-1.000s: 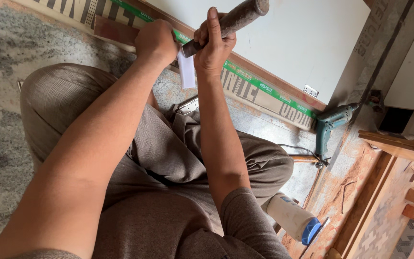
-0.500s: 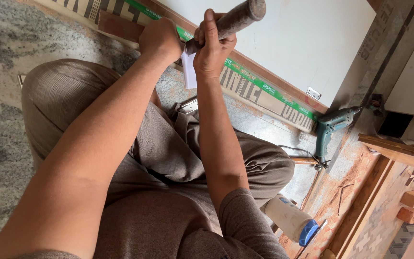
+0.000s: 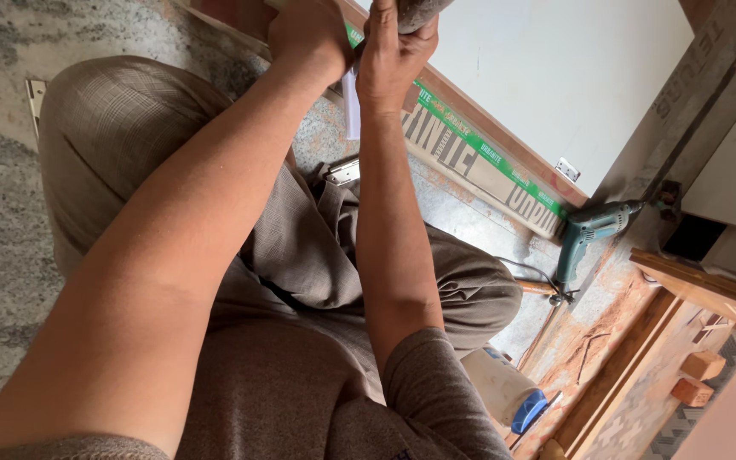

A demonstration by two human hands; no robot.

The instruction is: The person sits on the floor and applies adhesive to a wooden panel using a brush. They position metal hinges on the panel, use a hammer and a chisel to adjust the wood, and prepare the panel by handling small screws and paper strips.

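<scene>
My right hand (image 3: 395, 47) is raised at the top edge, shut on a dark grey cylindrical tool (image 3: 419, 10) that is mostly cut off by the frame. Just to its left, my left hand (image 3: 307, 36) is a closed fist; what it holds is hidden. A small white strip (image 3: 351, 106) hangs below the two hands. Behind them lies a long board edge with a green stripe (image 3: 470, 149) under a white panel (image 3: 555, 77). A small metal hinge (image 3: 342, 172) rests on my lap.
I sit on a speckled stone floor (image 3: 2, 213). A teal power drill (image 3: 594, 230) with its cord lies to the right beside a wooden frame (image 3: 709, 290). A white tube with a blue cap (image 3: 513, 396) and small wood blocks (image 3: 700, 375) lie at lower right.
Both hands and the dark tool have risen toward the top edge, so less of the tool shows. The grip is unchanged.
</scene>
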